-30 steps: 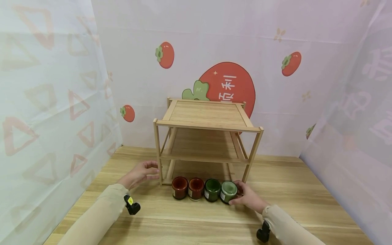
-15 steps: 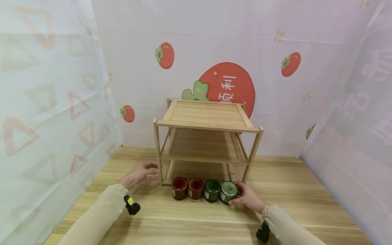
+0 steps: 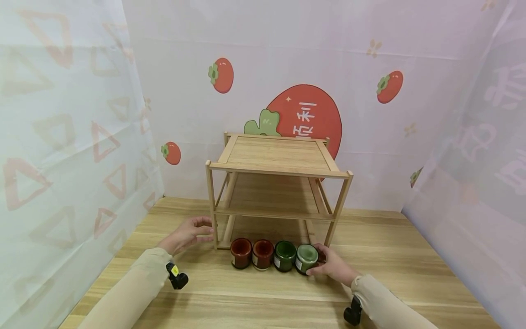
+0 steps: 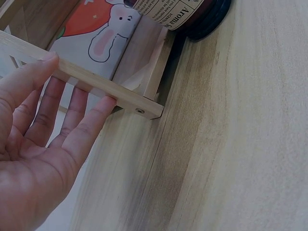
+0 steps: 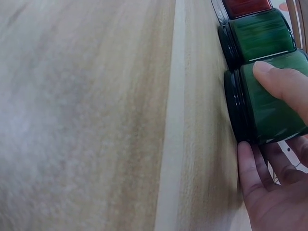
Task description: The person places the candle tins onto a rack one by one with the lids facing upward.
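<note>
Two red-brown scented-candle jars [image 3: 241, 252] [image 3: 263, 253], a dark green one [image 3: 285, 255] and a light green one [image 3: 307, 258] stand in a row in front of a three-tier wooden rack [image 3: 279, 170]. Black lids are at their bottoms, against the table. My right hand [image 3: 334, 266] holds the light green jar at the row's right end, thumb on its near side and fingers at its right. My left hand [image 3: 189, 234] touches the rack's front left post [image 4: 96, 83] with its fingertips, fingers mostly straight. Part of a labelled jar [image 4: 180, 12] shows in the left wrist view.
The wooden table [image 3: 255, 301] carries the rack and jars. Printed cloth walls [image 3: 185, 82] enclose the back and both sides. The rack's upper shelf [image 3: 279, 150] overhangs its middle shelf [image 3: 271, 192]. Small black cameras [image 3: 177, 275] [image 3: 353, 311] sit on both wrists.
</note>
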The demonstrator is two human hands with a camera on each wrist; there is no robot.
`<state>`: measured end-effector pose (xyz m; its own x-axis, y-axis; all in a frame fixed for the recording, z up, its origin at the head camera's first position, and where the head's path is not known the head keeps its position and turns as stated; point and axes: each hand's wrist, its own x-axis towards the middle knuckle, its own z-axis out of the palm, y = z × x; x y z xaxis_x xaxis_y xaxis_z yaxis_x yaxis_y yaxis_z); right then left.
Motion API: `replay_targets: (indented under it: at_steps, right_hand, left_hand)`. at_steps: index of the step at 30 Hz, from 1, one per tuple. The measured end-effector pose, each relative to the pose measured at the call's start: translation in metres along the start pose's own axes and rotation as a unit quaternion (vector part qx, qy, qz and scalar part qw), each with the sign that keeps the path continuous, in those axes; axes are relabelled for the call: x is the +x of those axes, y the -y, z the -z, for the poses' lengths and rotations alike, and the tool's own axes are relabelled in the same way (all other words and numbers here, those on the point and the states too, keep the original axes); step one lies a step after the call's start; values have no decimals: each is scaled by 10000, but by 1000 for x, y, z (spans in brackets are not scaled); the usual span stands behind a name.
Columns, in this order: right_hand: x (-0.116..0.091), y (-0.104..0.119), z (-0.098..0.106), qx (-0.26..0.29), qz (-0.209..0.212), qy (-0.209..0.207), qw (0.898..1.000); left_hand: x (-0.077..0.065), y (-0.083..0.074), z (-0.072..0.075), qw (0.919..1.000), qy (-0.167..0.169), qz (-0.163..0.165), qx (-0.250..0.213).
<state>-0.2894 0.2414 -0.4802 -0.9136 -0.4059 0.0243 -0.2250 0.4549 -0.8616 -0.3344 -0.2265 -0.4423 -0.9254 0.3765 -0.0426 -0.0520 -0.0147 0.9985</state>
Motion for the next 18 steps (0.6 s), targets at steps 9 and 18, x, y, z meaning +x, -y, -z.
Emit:
replay_targets:
  at_steps: [9,18]
  right_hand:
    - [-7,7,1,37,15,34,10000]
    - [-21,19,8,228,77,-61,9997]
  left_hand:
    - [0,0,0,10000,0,27,-61]
    - [0,1,0,10000,5,-3,-90]
